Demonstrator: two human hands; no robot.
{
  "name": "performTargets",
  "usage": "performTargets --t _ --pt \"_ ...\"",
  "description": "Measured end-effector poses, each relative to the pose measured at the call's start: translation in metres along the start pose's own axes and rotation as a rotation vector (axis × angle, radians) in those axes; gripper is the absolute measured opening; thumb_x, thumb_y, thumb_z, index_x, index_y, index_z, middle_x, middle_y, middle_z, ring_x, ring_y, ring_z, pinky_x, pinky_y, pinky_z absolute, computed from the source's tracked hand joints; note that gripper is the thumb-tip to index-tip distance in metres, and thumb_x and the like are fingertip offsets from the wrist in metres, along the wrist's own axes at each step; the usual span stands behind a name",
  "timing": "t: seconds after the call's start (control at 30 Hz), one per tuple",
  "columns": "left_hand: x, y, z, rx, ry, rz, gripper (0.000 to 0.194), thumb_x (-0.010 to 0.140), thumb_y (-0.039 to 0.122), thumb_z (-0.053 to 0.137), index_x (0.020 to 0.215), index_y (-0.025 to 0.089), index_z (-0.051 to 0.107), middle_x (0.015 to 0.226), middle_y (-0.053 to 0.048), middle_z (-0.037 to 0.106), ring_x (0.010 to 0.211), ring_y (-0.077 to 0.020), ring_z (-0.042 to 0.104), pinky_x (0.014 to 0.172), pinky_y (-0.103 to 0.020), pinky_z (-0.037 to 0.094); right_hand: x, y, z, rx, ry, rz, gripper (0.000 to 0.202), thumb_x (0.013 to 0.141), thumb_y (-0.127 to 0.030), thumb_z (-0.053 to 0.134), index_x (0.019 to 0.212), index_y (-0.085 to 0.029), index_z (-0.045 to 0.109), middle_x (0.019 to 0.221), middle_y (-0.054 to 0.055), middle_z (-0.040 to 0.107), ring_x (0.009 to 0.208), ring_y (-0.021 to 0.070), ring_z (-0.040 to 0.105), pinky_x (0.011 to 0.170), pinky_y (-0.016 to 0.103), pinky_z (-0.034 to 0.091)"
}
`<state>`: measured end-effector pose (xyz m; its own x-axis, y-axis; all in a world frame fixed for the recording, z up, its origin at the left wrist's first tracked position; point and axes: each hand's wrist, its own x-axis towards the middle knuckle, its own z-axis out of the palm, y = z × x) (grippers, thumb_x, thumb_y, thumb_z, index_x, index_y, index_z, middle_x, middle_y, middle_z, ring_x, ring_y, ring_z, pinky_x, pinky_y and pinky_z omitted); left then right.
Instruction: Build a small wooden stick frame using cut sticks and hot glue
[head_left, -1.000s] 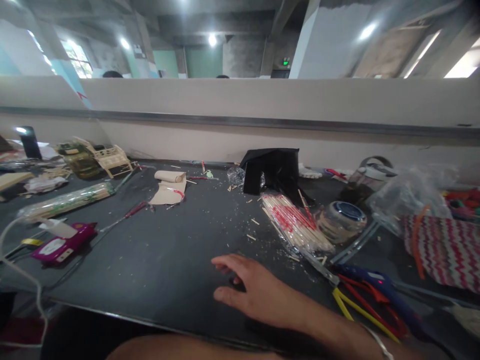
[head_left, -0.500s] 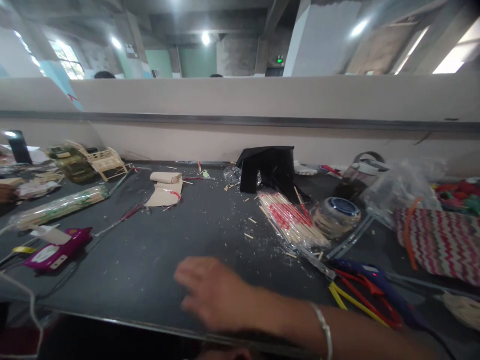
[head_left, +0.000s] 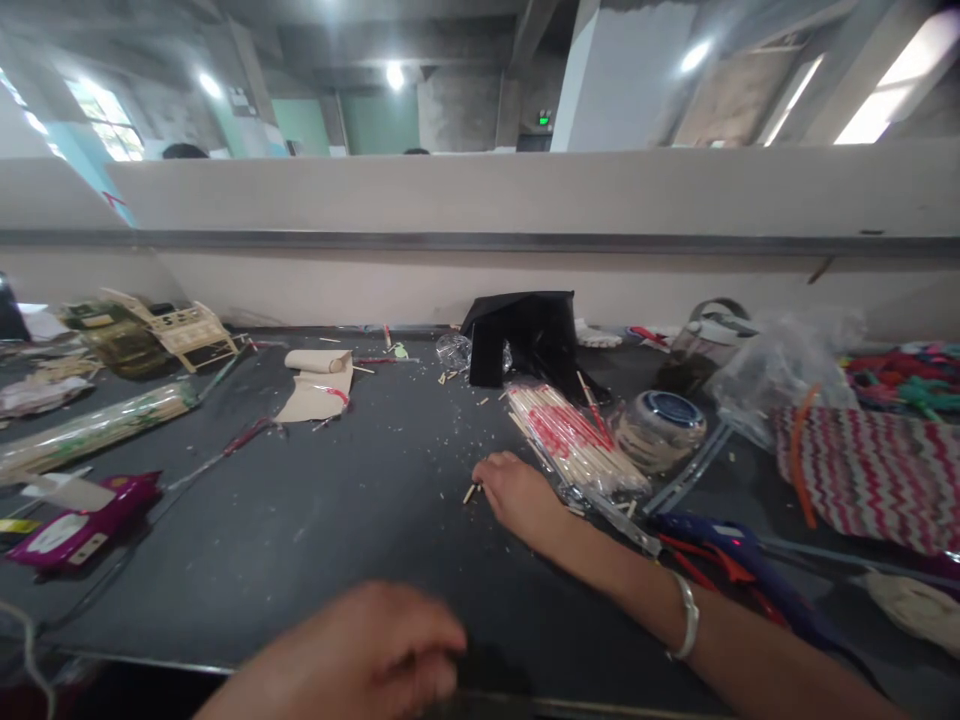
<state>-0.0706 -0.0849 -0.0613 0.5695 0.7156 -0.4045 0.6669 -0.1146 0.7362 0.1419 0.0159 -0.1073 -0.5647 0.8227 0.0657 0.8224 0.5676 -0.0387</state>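
Observation:
My right hand (head_left: 519, 497) is down on the dark tabletop (head_left: 337, 520), with a silver bangle on its wrist. Its fingers are curled together over short bits of wooden stick (head_left: 470, 493), some of which show at the fingertips. Low in front, my left hand (head_left: 367, 650) is blurred by motion, thumb and fingers apart, nothing seen between them. Just beyond the right hand lies a plastic-wrapped bundle of wooden sticks (head_left: 570, 435) with red print. Pliers with red handles (head_left: 694, 565) and a blue glue gun (head_left: 720, 535) lie right of the right forearm.
At left are a magenta device (head_left: 82, 520), a wrapped stick bundle (head_left: 105, 430), a small wooden chair model (head_left: 191, 330) and sandpaper (head_left: 315, 385). A black folded piece (head_left: 525, 335), an upturned jar (head_left: 664, 425) and a zigzag-patterned cloth (head_left: 862, 470) stand or lie farther right.
My right hand has moved forward and right, to the small stick bits near the bundle. My left hand has come into clear view at the front. The view has shifted slightly right.

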Motion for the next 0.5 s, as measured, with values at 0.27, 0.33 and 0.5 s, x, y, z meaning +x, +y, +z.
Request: performTargets --t 0.27,0.33,0.5 --pt "0.184 0.021 -0.107 0.502 0.588 0.084 0.018 0.092 0.021 0.050 0.095 0.015 0.067 0.099 -0.006 0.069 0.095 -0.0196 0.063 0.086 -0.035 0.049 0.002 0.003 -0.015 -0.054 -0.041 -0.032 0.019 0.088 -0.006 0.049 0.091 -0.013 0.066 0.092 0.013 0.067 0.092 0.0243 0.060 0.070 0.030 0.047" --pt "0.218 0.016 -0.109 0.534 0.597 0.052 0.023 0.091 0.030 0.056 0.107 0.014 0.062 0.109 -0.008 0.064 0.097 -0.0205 0.062 0.085 -0.042 0.051 -0.003 0.003 -0.021 -0.048 -0.050 -0.014 0.018 0.089 -0.008 0.049 0.088 -0.014 0.066 0.088 0.011 0.067 0.088 0.0237 0.062 0.068 0.029 0.048" --pt "0.254 0.005 -0.099 0.593 0.572 0.014 0.030 0.091 0.031 0.056 0.117 0.016 0.057 0.118 -0.009 0.060 0.101 -0.0220 0.061 0.085 -0.043 0.053 -0.038 0.030 -0.036 0.056 0.014 0.048 0.020 0.093 -0.021 0.049 0.108 -0.019 0.063 0.096 0.008 0.070 0.087 0.0222 0.066 0.072 0.031 0.051"
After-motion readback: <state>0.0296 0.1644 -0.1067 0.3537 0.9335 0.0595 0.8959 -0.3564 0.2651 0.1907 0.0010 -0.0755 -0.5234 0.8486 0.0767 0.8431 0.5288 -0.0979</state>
